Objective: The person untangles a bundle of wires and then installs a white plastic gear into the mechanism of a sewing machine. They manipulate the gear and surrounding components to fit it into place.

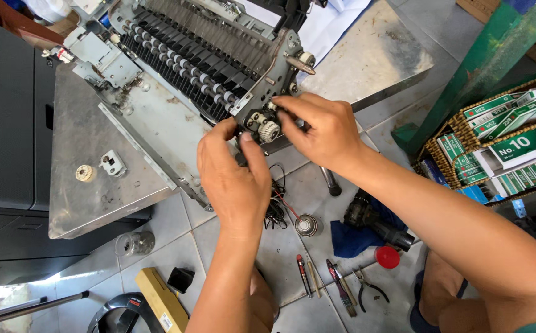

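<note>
Both hands are working the white gear cluster (266, 126) at the roller assembly's (206, 58) five o'clock end: small toothed wheels, pale against grey metal. The right hand (323, 132) is pinching a gear with its fingertips; the left hand (234, 176) is pressing its thumb beside it. At nine o'clock, a loose gear (85, 173) is lying on the metal plate (95, 203). At six o'clock, pliers (369, 287) are lying on the tiles.
</note>
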